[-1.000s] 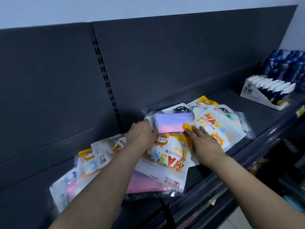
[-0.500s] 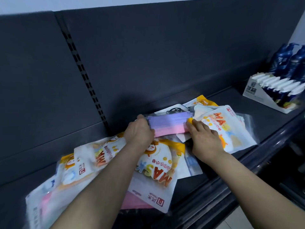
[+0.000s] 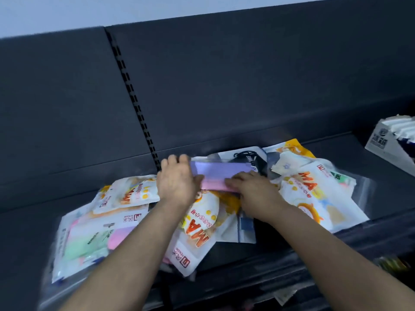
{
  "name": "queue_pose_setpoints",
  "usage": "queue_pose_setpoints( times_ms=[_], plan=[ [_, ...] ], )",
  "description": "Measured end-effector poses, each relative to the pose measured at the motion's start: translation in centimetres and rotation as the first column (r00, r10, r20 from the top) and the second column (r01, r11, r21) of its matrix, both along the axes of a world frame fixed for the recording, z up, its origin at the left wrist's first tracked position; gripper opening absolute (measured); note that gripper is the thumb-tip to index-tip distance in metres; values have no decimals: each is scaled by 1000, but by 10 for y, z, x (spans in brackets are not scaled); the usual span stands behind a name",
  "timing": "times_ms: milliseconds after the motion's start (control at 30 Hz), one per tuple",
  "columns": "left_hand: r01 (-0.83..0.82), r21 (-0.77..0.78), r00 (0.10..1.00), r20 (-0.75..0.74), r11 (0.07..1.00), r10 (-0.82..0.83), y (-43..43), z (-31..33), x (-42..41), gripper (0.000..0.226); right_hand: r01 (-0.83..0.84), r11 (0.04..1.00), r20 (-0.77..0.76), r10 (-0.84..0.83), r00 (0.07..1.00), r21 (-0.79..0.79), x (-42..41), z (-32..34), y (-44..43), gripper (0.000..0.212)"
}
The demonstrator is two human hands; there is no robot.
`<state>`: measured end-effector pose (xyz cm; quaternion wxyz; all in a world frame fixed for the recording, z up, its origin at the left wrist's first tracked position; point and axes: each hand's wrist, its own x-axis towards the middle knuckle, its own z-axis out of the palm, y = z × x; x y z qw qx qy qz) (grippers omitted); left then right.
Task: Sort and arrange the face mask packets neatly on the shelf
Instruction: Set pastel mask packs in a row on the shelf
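Your right hand [image 3: 253,194] has slid inward along the purple-and-pink mask packet [image 3: 221,170], fingers [image 3: 233,181] laid across its pink lower edge; whether they pinch it I cannot tell. Your left hand [image 3: 177,179] grips its left end, above the pile [image 3: 134,223] on the shelf [image 3: 336,151].

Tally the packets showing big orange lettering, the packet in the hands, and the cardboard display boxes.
Packets with orange lettering: 3
Purple-pink packet, held by left hand and right hand: 1
Cardboard display box: 1
Total: 5
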<state>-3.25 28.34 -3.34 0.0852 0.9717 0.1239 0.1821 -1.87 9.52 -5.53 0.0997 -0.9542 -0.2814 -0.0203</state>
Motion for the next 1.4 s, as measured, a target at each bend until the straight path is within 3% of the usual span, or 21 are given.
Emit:
queue_pose_setpoints(
  times_ms=[100, 233, 333, 467, 567, 667, 833, 1000, 1200, 1300, 1400],
  plan=[
    [-121, -129, 993, -1, 984, 122, 12, 4, -15, 40, -53, 995, 26, 51, 998, 79, 8, -1, 11, 55],
    [-212, -102, 977, -55, 972, 207, 24, 7, -40, 29, 8, 995, -123, -21, 992, -104, 19, -7, 19, 50],
    [-232, -102, 969, -108, 967, 221, 27, 5, -51, 32, 80, 975, -73, -98, 993, -209, 17, -1, 25, 50],
    [-236, -249, 968, -150, 939, 203, 23, -4, -53, 35, 55, 994, -111, -65, 992, -92, 1, 8, 36, 51],
    [-236, -445, 969, -168, 864, 179, 17, -9, -47, 39, 44, 999, -113, -47, 993, -29, -5, 1, 35, 45],
    [-159, -621, 987, -86, 767, 135, 10, -14, -38, 40, 52, 998, -157, -47, 986, 28, -7, -6, 26, 40],
    [-69, -823, 994, -8, 564, 109, -22, -7, -29, 50, 101, 994, -68, -98, 993, 35, -17, -9, 13, 45],
    [-165, -780, 985, -100, 603, 140, -41, -5, -20, 44, 38, 993, -81, -29, 996, 110, -24, -7, 1, 42],
    [-151, -712, 972, 21, 685, 235, -1, 8, -45, 59, 6, 995, 70, -13, 997, 102, -29, 5, 13, 44],
    [-197, -695, 929, 93, 692, 357, 36, 20, -73, 59, -130, 983, 107, 117, 987, 126, -37, 5, 35, 47],
    [-251, -650, 867, 179, 717, 466, 71, 33, -105, 55, -309, 928, 98, 294, 951, 209, -51, 2, 65, 38]
  ],
)
